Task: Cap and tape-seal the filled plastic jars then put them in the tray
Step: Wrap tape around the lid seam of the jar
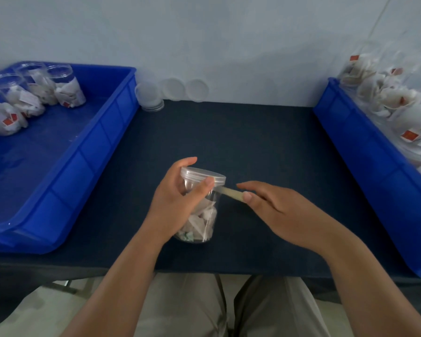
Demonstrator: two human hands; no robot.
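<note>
left tray (102,132) sits at the table's left edge, with a few done jars (68,87) packed into its far corner, so most of its floor is free for more. spare lids (173,90) are stacked and leaning at the back wall, clear of the work zone. left hand (178,203) wraps the jar (202,215) mid-table near the front edge, thumb pressed at the lid (203,175) seam, likely to anchor the tape start and stop the jar turning. jar is upright, base on the dark table (241,132), lid already on. tape strip (231,192) runs taut from the seam to the right hand (282,210), which pinches its free end, probably to keep it flat before wrapping. open cloth all round the jar leaves room to rotate. right tray (365,152) holds waiting jars (389,98) heaped above its rim; can't tell if they're capped.
</note>
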